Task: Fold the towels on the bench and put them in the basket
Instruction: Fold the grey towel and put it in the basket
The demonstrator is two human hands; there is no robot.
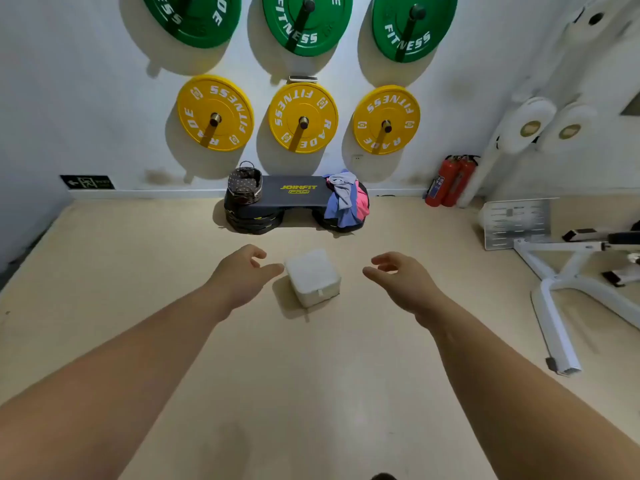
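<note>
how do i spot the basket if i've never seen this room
Below the yellow plates on the wall sits a dark bench. The basket stands on its left end: small, dotted, with a handle, unlike the loose towels heaped on the right end.

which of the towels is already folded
The white towel on the floor between the left hand and right hand: a neat square. The blue, grey and pink towels lie crumpled in a heap on the bench.

The folded white towel [312, 277] is soft, fluffy cloth. The dark worktop [277, 199] looks matt, and the pale floor [311, 375] smooth and matt.
</note>
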